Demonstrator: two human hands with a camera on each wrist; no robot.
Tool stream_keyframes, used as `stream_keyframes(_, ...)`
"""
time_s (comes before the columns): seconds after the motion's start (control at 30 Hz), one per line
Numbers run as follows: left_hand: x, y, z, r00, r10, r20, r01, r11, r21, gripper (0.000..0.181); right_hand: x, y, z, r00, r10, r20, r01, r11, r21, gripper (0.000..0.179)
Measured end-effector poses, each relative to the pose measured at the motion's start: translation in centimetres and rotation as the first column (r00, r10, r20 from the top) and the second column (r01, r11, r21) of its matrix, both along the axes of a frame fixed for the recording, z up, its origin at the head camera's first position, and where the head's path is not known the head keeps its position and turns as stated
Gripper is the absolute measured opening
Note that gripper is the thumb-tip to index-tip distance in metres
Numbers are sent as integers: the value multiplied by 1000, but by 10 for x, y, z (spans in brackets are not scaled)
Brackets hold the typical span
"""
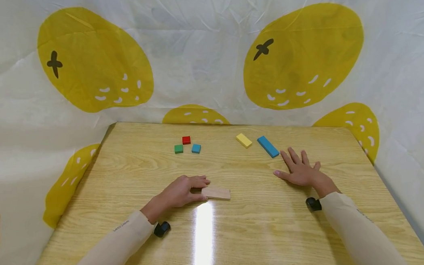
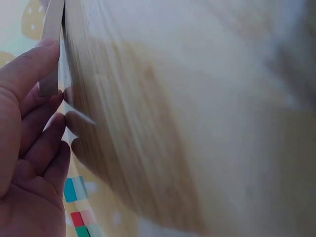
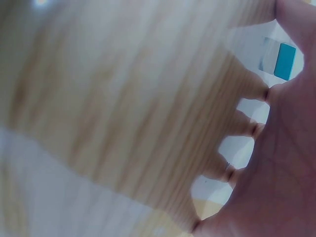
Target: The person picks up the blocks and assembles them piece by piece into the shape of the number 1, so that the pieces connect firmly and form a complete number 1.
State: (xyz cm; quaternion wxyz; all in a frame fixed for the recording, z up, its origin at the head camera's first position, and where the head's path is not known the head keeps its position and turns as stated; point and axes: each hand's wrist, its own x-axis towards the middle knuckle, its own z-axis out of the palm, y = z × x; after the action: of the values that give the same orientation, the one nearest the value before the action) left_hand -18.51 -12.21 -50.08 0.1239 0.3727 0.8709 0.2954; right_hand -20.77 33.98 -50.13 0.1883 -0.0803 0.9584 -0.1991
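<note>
My left hand (image 1: 181, 192) pinches one end of a flat, plain wooden block (image 1: 217, 193) between thumb and fingers, low over the table. In the left wrist view the thumb lies on one face of that wooden block (image 2: 50, 74), with fingers behind it. With fingers spread, my right hand (image 1: 300, 172) rests palm down on the tabletop and holds nothing. Just beyond its fingertips lies a long blue block (image 1: 268, 146), and the right wrist view shows a blue block (image 3: 285, 61) past the thumb side. Left of the long one is a yellow block (image 1: 243, 140).
Three small blocks, red (image 1: 186, 140), green (image 1: 178, 149) and blue (image 1: 196, 149), lie grouped toward the back of the wooden table (image 1: 240, 236). A white curtain (image 1: 196, 48) with yellow fruit prints hangs behind and beside the table.
</note>
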Motion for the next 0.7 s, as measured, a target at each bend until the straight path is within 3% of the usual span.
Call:
stream_keyframes(0.3, 2, 0, -1, 998, -24, -54, 23, 1000, -7, 48, 4, -6, 11, 1000, -7, 15, 6, 1000, 30, 103)
stream_keyframes(0.7, -1, 2, -5, 999, -10, -41, 10, 1000, -11, 48, 3, -9, 16, 1000, 17, -16, -16, 995, 96, 97)
